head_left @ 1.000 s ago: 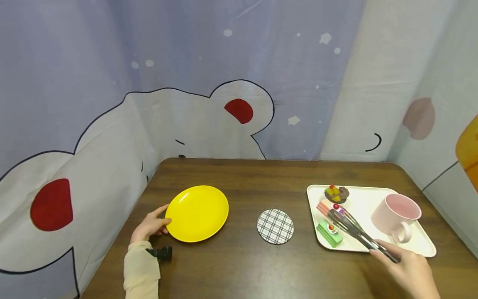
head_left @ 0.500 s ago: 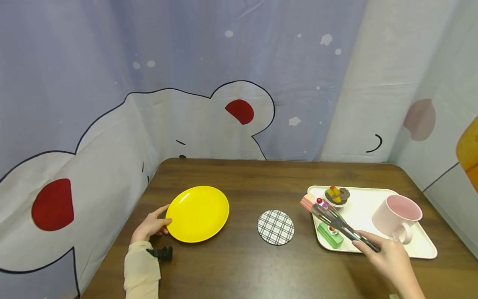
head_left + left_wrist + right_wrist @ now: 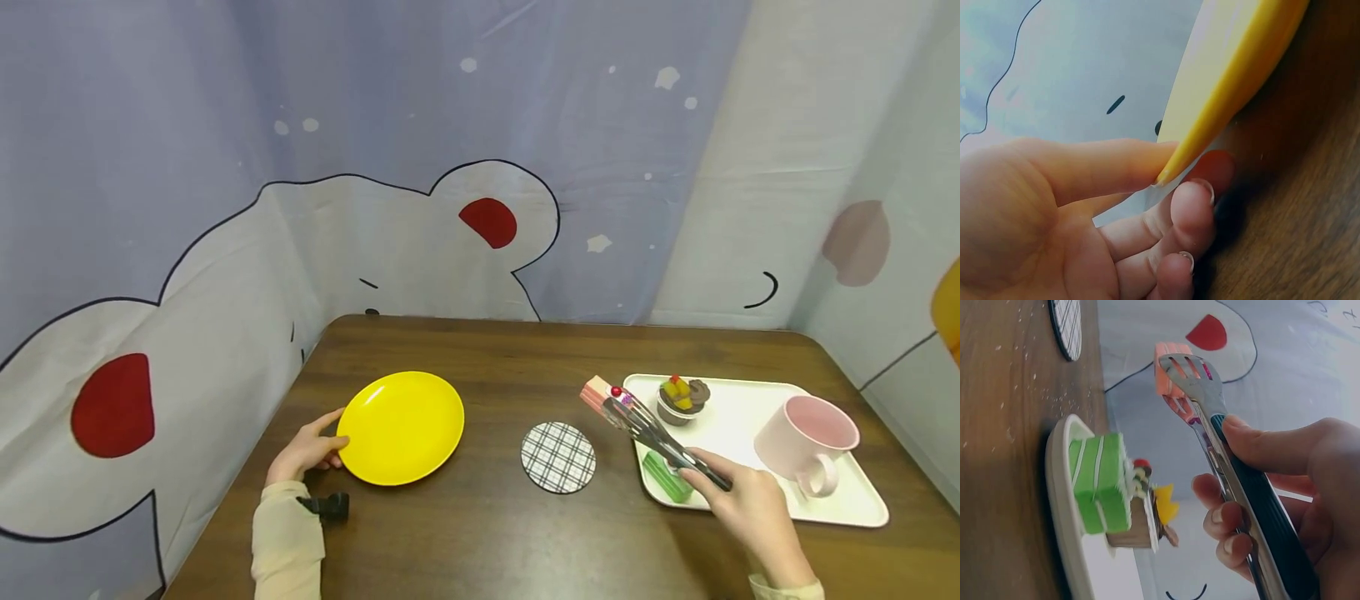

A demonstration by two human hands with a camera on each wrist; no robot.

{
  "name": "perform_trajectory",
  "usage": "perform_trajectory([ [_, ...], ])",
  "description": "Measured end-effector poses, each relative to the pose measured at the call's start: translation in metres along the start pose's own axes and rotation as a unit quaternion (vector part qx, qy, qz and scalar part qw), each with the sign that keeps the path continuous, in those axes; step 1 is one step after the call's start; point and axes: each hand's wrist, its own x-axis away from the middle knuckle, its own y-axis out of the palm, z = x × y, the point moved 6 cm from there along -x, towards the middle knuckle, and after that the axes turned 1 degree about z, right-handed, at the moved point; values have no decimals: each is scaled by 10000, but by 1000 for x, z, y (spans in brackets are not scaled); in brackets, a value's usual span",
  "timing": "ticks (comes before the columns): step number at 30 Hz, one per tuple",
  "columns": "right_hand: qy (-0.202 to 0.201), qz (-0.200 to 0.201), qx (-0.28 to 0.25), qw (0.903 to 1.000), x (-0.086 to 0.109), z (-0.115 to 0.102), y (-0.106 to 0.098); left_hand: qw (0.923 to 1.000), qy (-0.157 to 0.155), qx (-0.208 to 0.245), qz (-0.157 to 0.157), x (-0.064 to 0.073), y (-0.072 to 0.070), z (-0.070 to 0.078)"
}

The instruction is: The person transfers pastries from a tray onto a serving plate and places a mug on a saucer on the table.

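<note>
At the left, my left hand (image 3: pixel 306 452) pinches the rim of a yellow plate (image 3: pixel 401 428), thumb on top and fingers curled below, as the left wrist view shows. My right hand (image 3: pixel 750 504) grips metal tongs (image 3: pixel 660 435) with dark handles. Between the tongs' slotted tips is a pink slice of toy cake (image 3: pixel 597 395), topped with a red berry and held up off the tray's left edge. Under the tongs, a green slice of toy cake (image 3: pixel 1099 482) sits on the white tray (image 3: pixel 840 514), partly covered in the head view. A fruit-topped cupcake (image 3: pixel 681 402) stands behind it.
A pink mug (image 3: pixel 798 437) stands on the tray's right half. Between plate and tray lies a round checked coaster (image 3: pixel 558 457) on the brown wooden table (image 3: pixel 480 533). A patterned curtain (image 3: pixel 390 250) hangs behind and at both sides.
My right hand has moved left with the tongs, carrying the pink cake slice from over the tray to beyond its left edge. The left hand and plate stay put.
</note>
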Motion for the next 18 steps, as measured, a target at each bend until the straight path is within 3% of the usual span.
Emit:
perform_trajectory([
  [12,-155,-312,-116,9993,-15,-24,19,10000,52,-60,0,1,0,0],
  [18,-326,-136,-237,9991,-19,-38,29,10000,61,-27,-71,2,0,-1],
])
